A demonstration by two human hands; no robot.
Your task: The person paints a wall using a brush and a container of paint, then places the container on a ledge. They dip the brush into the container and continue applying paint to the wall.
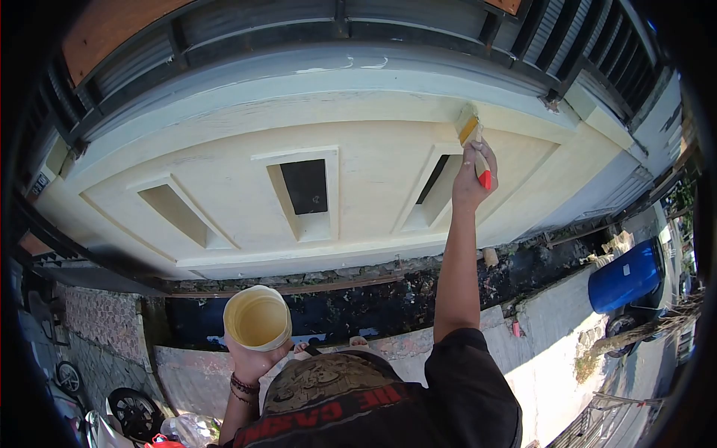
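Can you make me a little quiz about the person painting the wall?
1. True or false: the right hand holds a flat paintbrush with a red-tipped handle against the cream-coloured concrete wall.
2. What does the left hand hold up?
A. a round cream plastic paint pot
B. a roller
C. a hammer
3. Fill in: the big plastic barrel lying at the right edge is ____ in colour.

Key:
1. True: the bristles touch the wall near its upper ledge.
2. A: the pot is open at the top and cream inside.
3. Blue.
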